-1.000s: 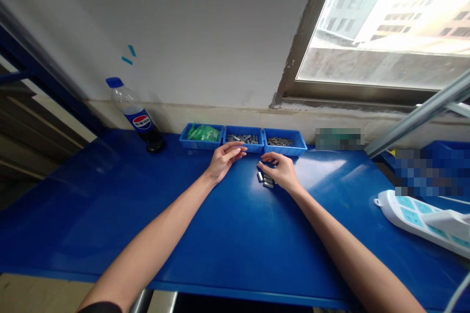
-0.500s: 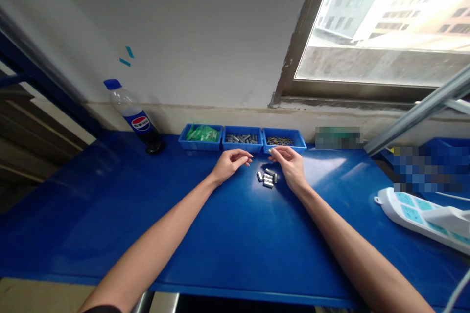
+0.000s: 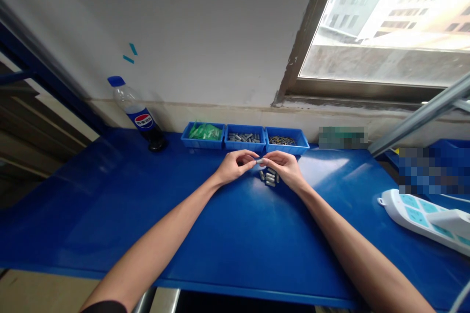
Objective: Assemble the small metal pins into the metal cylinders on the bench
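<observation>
A small silvery metal cylinder (image 3: 260,161) spans the gap between my two hands, just above the table. My left hand (image 3: 235,166) pinches its left end with thumb and fingertips. On the other end, my right hand (image 3: 286,168) is closed in a pinch, the fingers partly covering the piece. Right below the hands lies a small pile of similar metal cylinders (image 3: 270,178) on the blue table (image 3: 227,234). Behind them stands a blue bin (image 3: 245,146) of grey metal cylinders. To its right, another blue bin (image 3: 288,148) contains thin brass-coloured and dark pieces, too small to name.
A third blue bin (image 3: 201,144) with green plastic packaging stands left in the row. Farther left is a cola bottle (image 3: 145,122). A white power strip (image 3: 414,220) lies at the right, near a slanting metal bar (image 3: 414,112). The wall and window are behind.
My hands have come together from a small gap. The left hand moved right to meet the cylinder at the right hand's fingertips. The view has shifted slightly.
</observation>
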A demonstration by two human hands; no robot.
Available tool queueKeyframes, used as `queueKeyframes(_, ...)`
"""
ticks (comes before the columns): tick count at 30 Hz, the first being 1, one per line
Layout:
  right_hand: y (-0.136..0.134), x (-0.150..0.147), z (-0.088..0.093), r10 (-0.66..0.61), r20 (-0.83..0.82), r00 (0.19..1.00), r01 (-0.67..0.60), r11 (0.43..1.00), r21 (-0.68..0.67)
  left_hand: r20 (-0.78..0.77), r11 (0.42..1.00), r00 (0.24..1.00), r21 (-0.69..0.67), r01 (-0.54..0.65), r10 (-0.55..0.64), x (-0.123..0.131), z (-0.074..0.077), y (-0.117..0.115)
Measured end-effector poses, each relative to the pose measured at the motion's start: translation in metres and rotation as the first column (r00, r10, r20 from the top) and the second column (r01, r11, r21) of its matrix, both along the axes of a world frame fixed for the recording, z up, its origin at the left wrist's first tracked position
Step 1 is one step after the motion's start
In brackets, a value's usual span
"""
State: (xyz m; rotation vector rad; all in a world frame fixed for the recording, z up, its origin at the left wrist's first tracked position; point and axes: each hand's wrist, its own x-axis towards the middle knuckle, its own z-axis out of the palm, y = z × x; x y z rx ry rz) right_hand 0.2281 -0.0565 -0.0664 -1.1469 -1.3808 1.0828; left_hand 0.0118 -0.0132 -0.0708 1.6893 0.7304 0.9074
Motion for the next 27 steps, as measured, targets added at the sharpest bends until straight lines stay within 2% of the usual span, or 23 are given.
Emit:
queueKeyframes(5, 0.000, -0.001, -0.001, 0.030, 0.024, 0.999, -0.030, 0.999, 0.011, 0.010, 0.997, 0.997, -0.013, 0.076, -0.076, -0.002, 0.004, -0.003)
queueKeyframes(11, -0.001, -0.002, -0.003, 0.036, 0.056, 0.998, -0.037, 0.999, 0.027, -0.035, 0.998, 0.998, 0.011, 0.058, -0.058, 0.001, 0.006, -0.005)
queueKeyframes(14, -0.001, -0.002, -0.002, 0.019, 0.094, 0.995, -0.024, 0.999, 0.045, 0.048, 0.998, 0.999, -0.056, 0.024, -0.022, 0.000, 0.005, -0.002)
queueKeyframes(17, 0.000, -0.002, -0.002, -0.020, 0.124, 0.992, 0.013, 0.998, 0.055, 0.190, 0.980, 0.974, -0.174, -0.092, 0.125, -0.001, 0.004, 0.003)
queueKeyframes(19, 0.000, -0.002, -0.002, -0.034, 0.139, 0.990, 0.027, 0.998, 0.051, 0.307, 0.949, 0.922, -0.279, -0.149, 0.236, -0.002, 0.003, 0.006)
queueKeyframes(23, 0.001, -0.002, -0.004, -0.039, 0.161, 0.986, 0.031, 0.998, 0.047, 0.483, 0.892, 0.817, -0.444, -0.083, 0.317, -0.005, 0.005, 0.008)
queueKeyframes(27, 0.001, -0.002, -0.005, -0.067, 0.186, 0.980, 0.051, 0.994, 0.092, 0.516, 0.885, 0.803, -0.464, -0.031, 0.299, -0.008, 0.008, 0.009)
